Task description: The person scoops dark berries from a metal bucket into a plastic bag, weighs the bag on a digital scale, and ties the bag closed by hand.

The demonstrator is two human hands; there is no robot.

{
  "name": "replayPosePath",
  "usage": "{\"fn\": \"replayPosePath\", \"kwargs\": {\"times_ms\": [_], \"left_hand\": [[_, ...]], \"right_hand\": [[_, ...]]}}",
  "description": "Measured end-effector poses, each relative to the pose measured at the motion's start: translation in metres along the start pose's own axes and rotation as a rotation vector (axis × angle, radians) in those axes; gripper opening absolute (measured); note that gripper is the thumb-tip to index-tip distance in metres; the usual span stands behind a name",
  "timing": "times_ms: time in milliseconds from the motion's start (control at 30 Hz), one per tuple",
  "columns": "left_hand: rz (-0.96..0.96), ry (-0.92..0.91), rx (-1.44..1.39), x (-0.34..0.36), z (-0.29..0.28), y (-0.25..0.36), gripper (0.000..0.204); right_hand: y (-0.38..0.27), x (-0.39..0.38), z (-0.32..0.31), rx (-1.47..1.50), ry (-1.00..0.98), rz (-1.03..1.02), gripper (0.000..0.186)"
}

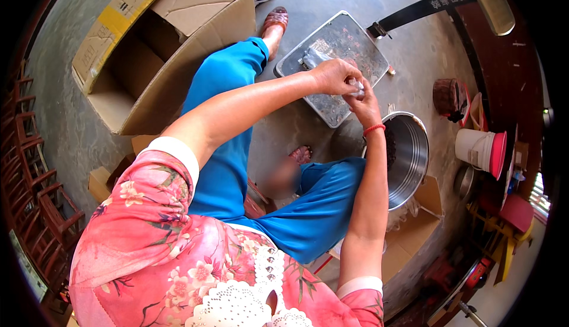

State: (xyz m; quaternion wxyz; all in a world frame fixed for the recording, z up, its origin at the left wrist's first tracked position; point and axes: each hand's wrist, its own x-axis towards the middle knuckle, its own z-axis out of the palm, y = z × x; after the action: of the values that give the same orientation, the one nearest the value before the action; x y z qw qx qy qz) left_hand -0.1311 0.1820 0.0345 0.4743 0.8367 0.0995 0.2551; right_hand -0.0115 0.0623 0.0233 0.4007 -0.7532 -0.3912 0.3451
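My left hand [333, 77] and my right hand [366, 106] meet above the near right part of a platform scale [323, 106]. The fingers of both are closed on a small whitish, crumpled piece that looks like clear plastic [356, 87]; the fingers hide part of it. On the scale's worn, dirty plate, just beyond my left hand, lies a shiny clear plastic packet [320, 51]. A large steel pot [410, 176] stands below my right wrist, with dark contents [390, 149] partly in view. A red bracelet [373, 129] circles that wrist.
A big open cardboard box [195, 60] stands at the left. The scale's dark post [424, 10] reaches to the upper right. At the right are a white bucket [473, 147] with a red rim and a dark red container [448, 97]. An open carton [409, 241] sits below the pot.
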Motion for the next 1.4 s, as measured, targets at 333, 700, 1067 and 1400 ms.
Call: {"fn": "replayPosePath", "kwargs": {"times_ms": [333, 700, 1067, 1400], "left_hand": [[-0.314, 0.035, 0.14, 0.005, -0.013, -0.03, 0.05], [-0.6, -0.389, 0.515, -0.02, -0.004, -0.042, 0.109], [-0.467, -0.579, -0.02, -0.04, 0.03, -0.058, 0.043], [-0.511, -0.359, -0.262, -0.021, 0.033, -0.053, 0.024]], "right_hand": [[0.006, 0.005, -0.013, 0.078, 0.115, 0.114, 0.025], [-0.027, 0.001, -0.007, 0.364, 0.076, -0.15, 0.017], [-0.035, -0.008, -0.003, 0.386, -0.173, -0.087, 0.022], [0.03, -0.006, -0.025, -0.445, -0.247, 0.127, 0.057]]}}
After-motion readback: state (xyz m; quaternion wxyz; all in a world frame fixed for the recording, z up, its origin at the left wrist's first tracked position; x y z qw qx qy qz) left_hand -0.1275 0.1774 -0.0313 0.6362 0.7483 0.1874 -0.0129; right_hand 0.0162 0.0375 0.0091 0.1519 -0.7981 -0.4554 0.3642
